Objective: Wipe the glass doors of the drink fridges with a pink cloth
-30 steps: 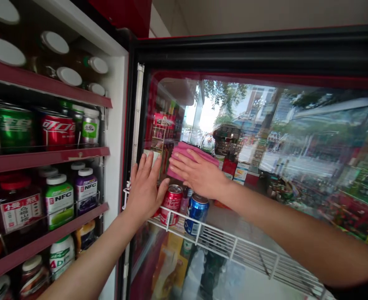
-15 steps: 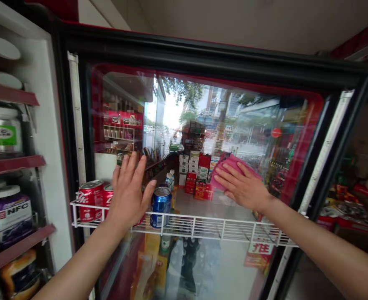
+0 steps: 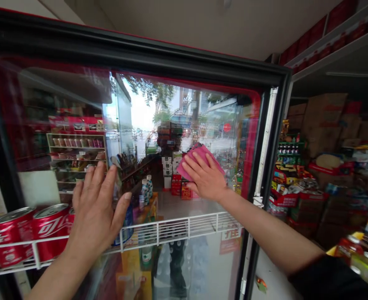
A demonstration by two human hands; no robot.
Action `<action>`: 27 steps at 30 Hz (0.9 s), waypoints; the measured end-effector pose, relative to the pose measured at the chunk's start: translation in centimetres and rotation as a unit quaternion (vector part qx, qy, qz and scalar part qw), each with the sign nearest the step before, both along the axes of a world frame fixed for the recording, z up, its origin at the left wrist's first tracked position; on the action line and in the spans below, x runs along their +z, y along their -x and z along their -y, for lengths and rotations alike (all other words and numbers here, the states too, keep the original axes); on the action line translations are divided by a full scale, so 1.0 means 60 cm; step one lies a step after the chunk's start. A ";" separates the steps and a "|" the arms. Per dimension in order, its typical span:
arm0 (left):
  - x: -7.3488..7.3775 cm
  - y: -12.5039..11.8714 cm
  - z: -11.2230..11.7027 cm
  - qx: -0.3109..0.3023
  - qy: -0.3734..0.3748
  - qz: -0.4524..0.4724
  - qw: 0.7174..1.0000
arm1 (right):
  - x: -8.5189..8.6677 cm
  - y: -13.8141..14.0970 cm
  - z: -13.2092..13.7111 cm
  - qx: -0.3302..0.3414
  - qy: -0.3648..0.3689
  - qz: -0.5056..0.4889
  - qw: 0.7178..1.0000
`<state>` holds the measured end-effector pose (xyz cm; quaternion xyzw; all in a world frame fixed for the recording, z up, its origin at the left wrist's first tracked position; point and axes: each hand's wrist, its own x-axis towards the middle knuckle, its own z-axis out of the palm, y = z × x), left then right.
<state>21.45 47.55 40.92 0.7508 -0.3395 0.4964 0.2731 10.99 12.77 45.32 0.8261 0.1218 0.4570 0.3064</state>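
Observation:
My right hand point(image 3: 206, 177) lies with its fingers stretched out over a pink cloth point(image 3: 216, 163), holding it against the glass point(image 3: 133, 108) of a black-framed fridge door. In front of the lower left of the glass is my left hand point(image 3: 96, 204), its fingers spread and nothing held. Whether its palm touches the door or rack is hidden. A white wire rack point(image 3: 173, 231) crosses the door below the hands. Red soda cans point(image 3: 51, 227) stand in it left of my left hand, which partly covers another red can and a blue can point(image 3: 128, 223).
The black door frame point(image 3: 158, 54) surrounds the glass, with a white slotted strip point(image 3: 265, 146) along its right side. Farther right are cardboard boxes point(image 3: 326, 118) and packaged goods point(image 3: 296, 183). Bottles point(image 3: 363, 264) stand at the lower right. Street reflections cover the glass.
The door appears closer and farther left in view, and the fridge shelves at left are out of sight. Both hands appear farther left; the right one is still on the cloth.

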 end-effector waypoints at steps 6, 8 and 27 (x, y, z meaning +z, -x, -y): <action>0.005 0.019 0.058 -0.031 -0.007 0.015 0.999 | -0.009 0.042 0.075 -0.012 -0.018 0.018 1.000; 0.006 0.022 0.069 -0.034 -0.010 0.017 0.999 | -0.017 0.066 0.120 -0.027 -0.039 0.054 0.997; 0.045 0.024 0.101 -0.024 -0.007 0.057 0.998 | 0.084 -0.036 -0.016 -0.031 -0.190 0.160 0.968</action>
